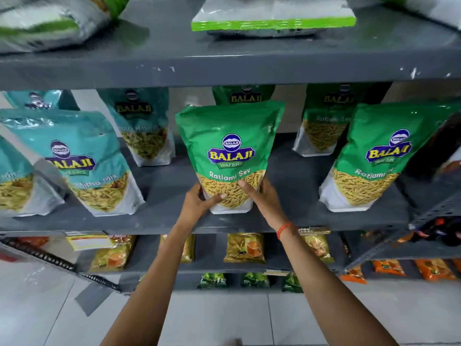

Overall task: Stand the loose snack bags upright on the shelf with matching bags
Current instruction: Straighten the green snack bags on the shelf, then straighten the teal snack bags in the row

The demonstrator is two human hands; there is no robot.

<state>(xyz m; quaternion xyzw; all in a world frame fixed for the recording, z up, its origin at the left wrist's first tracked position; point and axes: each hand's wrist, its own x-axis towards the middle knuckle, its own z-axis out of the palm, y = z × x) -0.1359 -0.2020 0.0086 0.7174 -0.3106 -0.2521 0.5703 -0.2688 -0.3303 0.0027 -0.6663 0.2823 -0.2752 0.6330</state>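
A green Ratlami Sev bag (230,146) stands upright at the front middle of the grey shelf (159,222). My left hand (199,202) grips its lower left corner and my right hand (262,193) grips its lower right side. Behind it stands another green bag (243,94), mostly hidden. Two more green Ratlami Sev bags (374,158) (324,126) stand upright to the right. Teal Mitha Mix bags (82,161) (143,126) stand to the left.
The shelf above holds green-and-white bags lying flat (273,17). Lower shelves carry small yellow packets (245,248), green packets (254,279) and orange packets (389,267). A dark bag (446,146) sits at the far right edge. White floor tiles lie below.
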